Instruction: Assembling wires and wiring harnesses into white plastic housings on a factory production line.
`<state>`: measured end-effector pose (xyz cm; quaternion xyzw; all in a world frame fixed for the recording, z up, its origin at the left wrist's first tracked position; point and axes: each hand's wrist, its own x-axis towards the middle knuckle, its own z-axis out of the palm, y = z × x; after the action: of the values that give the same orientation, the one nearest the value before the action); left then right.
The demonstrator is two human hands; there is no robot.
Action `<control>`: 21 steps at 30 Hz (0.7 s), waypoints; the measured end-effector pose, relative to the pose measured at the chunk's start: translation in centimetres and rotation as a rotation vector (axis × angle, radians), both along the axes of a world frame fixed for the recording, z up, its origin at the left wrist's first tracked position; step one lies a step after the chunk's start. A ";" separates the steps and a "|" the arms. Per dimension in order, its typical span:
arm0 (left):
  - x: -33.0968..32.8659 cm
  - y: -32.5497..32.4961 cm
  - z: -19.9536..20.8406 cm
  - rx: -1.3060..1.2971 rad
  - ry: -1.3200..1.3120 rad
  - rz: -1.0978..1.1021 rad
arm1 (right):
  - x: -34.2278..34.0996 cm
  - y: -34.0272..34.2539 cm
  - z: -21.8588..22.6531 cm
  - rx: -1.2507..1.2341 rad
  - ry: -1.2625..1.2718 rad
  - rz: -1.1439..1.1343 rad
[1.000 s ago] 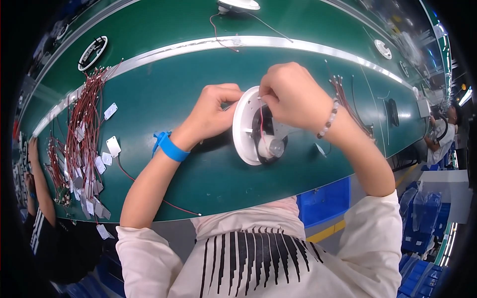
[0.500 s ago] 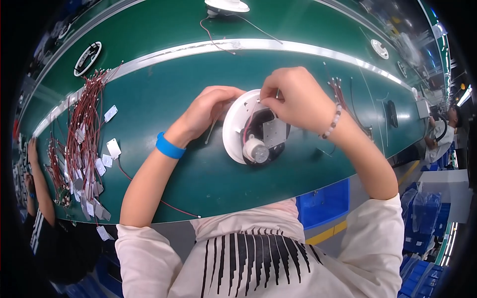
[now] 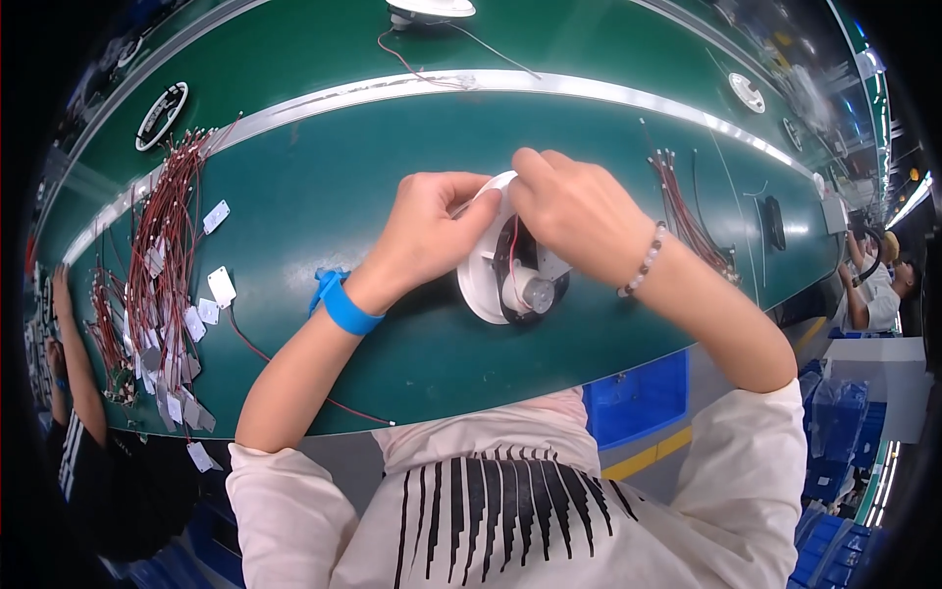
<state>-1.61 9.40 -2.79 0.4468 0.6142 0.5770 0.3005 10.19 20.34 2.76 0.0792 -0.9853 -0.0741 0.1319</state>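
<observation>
A white round housing (image 3: 478, 287) with a black inner part and a small white cylindrical motor (image 3: 531, 293) stands tilted above the bench in front of me. My left hand (image 3: 432, 228) is closed on its upper left rim, thumb over the edge. With fingers pinched together, my right hand (image 3: 579, 208) is at the top of the rim, close to the left thumb. From beside the motor, a thin red wire (image 3: 512, 250) runs up to the right fingertips, which hide its end. The right hand also covers part of the housing.
Bundled red wires with white tags (image 3: 167, 245) lie at the left; another wire bundle (image 3: 682, 206) is at the right. Beyond a pale strip sit a white housing (image 3: 432, 10) and a ring (image 3: 162, 116). A blue bin (image 3: 638, 402) stands below the bench edge. Other people are at both sides.
My left hand has moved right and up over the rim, bringing its thumb near the right fingers. The housing has turned slightly, and the right hand now covers more of it.
</observation>
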 end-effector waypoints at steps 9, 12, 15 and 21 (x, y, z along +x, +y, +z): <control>1.0 0.0 -0.3 -0.013 -0.026 0.022 | 0.3 2.6 0.7 -0.068 -0.086 0.412; 1.1 0.3 -0.5 -0.049 -0.062 0.004 | 0.4 3.2 0.5 -0.080 -0.112 0.484; 1.0 0.2 -0.6 -0.068 -0.048 -0.006 | 0.8 4.1 -0.2 -0.230 -0.117 0.461; 0.9 0.5 -0.7 -0.065 0.008 -0.012 | 1.6 2.9 0.4 -0.713 -0.134 -0.089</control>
<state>-0.66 9.91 -3.45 0.4428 0.6311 0.5531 0.3158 11.82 23.26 3.11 -0.0100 -0.9582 0.2736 0.0829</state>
